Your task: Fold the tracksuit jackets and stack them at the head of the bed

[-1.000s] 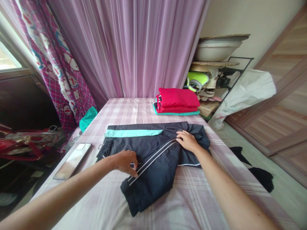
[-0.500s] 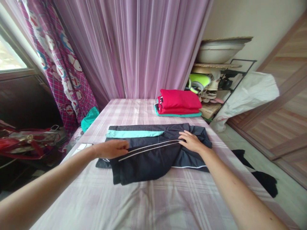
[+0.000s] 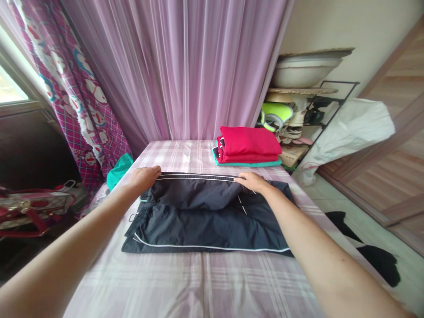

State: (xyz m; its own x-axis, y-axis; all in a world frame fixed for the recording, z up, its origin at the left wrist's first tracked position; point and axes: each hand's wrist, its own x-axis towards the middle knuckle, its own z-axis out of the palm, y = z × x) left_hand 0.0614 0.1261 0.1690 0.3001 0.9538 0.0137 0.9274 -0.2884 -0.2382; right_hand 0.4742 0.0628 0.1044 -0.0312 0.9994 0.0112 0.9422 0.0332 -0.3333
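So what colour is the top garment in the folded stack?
The top garment is bright pinkish red, best seen in the head view.

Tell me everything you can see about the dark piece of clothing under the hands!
The dark garment looks nearly black, made of thin, smooth, slightly shiny cloth with wrinkles. Its near part lies fairly flat on the checked cloth, with a white line along the near edge. The far part is bunched and folded over, with two white stripes along the top. The left hand holds one end of that striped strip, and the right hand holds it farther right.
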